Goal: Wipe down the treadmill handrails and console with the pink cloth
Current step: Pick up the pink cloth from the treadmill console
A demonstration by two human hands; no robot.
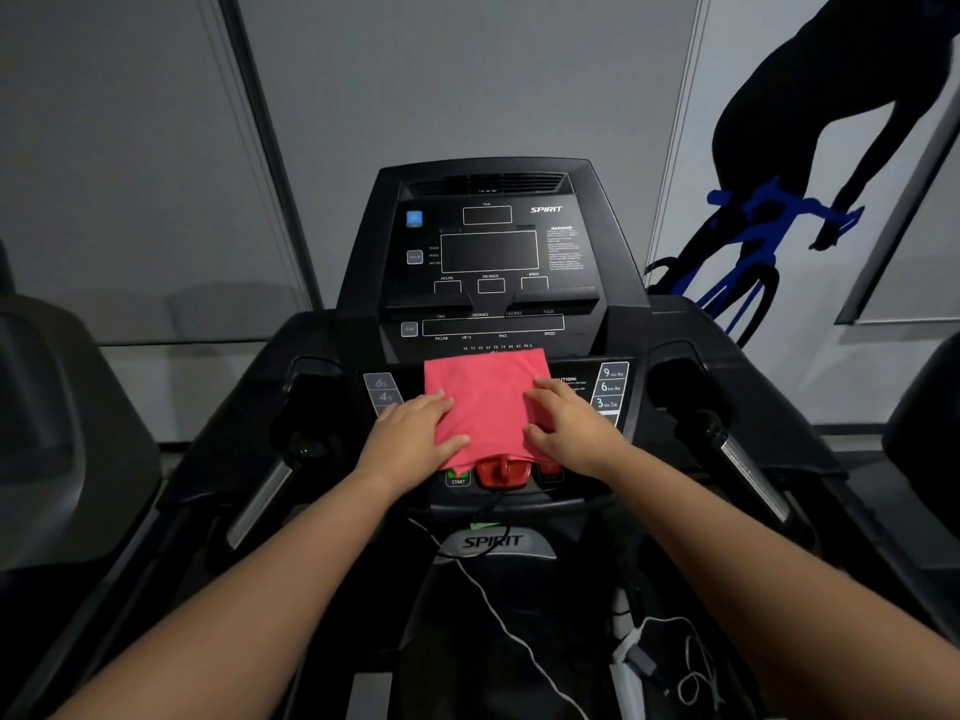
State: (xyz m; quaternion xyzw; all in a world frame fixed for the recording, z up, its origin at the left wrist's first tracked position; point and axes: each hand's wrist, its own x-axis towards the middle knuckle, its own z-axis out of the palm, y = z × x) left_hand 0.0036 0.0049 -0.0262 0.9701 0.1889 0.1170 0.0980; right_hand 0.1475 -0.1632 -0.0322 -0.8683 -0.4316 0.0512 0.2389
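Observation:
The pink cloth [485,402] lies spread flat on the lower button panel of the black treadmill console [491,252]. My left hand [413,436] rests on the cloth's left edge, fingers fairly straight, thumb lying across the cloth's lower corner. My right hand [569,426] presses flat on its right edge. The cloth covers the middle buttons and hangs over the top of the red safety key [503,472]. Silver-tipped handrails run down both sides: the left handrail [260,504] and the right handrail [753,472].
A green START button [458,479] peeks out below the cloth. Speed keys [610,387] sit right of it, incline keys [383,389] left. Thin cords [498,610] trail over the belt cover. Other dark machines flank both sides; a cyclist mural [769,215] is on the right wall.

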